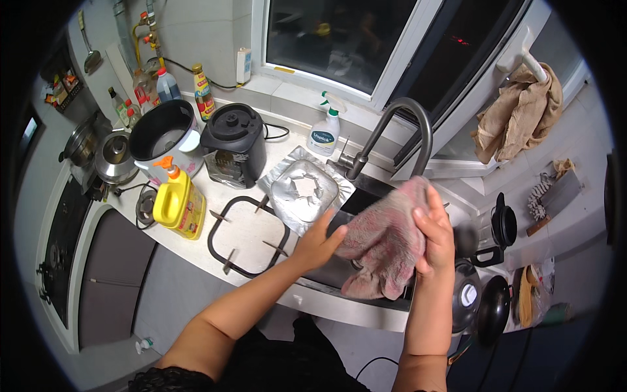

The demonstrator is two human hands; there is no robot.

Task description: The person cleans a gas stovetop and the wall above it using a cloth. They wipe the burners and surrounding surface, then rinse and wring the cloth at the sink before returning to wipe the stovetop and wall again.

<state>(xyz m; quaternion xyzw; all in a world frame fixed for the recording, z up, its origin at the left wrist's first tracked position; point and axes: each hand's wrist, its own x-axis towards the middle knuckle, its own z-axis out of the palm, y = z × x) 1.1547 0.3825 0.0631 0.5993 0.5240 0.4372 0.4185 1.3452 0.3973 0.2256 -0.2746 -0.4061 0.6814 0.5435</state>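
Observation:
A worn pinkish-grey cloth [386,245] hangs over the dark sink, gripped at its upper right by my right hand [434,236], thumb on the near side. My left hand [318,243] is at the cloth's left edge, its thumb and fingers apart; whether it touches the cloth is hard to tell. Just beyond the left fingers lies a square silver foil stove liner [294,189] with a ragged hole in its middle. A black pan-support frame [212,243] stands on the white counter left of my left hand.
A grey faucet [428,140] arches behind the cloth. Beside it stands a spray bottle [323,134]. A yellow pump bottle [179,206], a black appliance [235,147] and a large pot [163,134] occupy the left counter. Dark pans [494,307] stand at the right.

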